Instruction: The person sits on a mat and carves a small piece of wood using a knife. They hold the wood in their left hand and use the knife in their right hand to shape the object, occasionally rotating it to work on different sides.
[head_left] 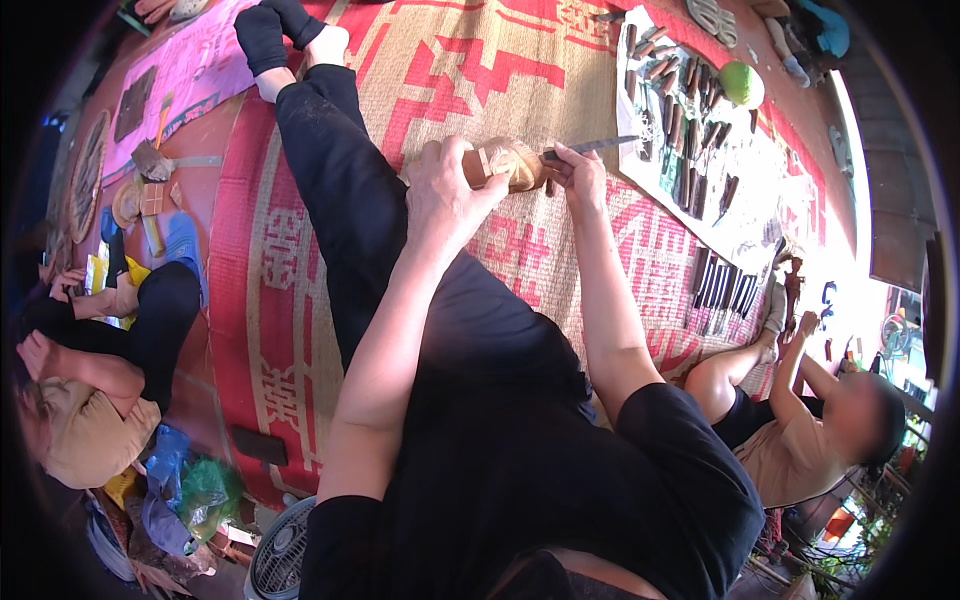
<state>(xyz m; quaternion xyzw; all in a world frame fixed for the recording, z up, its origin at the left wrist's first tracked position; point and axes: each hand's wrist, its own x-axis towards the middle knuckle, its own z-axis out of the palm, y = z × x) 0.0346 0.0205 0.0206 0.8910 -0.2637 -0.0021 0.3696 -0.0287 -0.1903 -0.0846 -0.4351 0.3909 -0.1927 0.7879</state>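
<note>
My left hand (452,192) is closed round a rounded piece of light brown carved wood (520,165), with thumb and fingers gripping its left side. Shallow carved shapes show on the wood's upper face. My right hand (580,178) pinches a long, flat grey metal tool (608,145), like a file or blade. Its tapered end points right, away from the wood, while its other end lies close to the wood's right side. Whether the tool touches the wood, I cannot tell.
A red and straw-coloured woven mat (500,55) lies under my outstretched leg. At right, a white sheet (650,200) bears several dark-handled tools and a green round fruit (741,85). People sit at left and right. A fan (280,550) stands at lower left.
</note>
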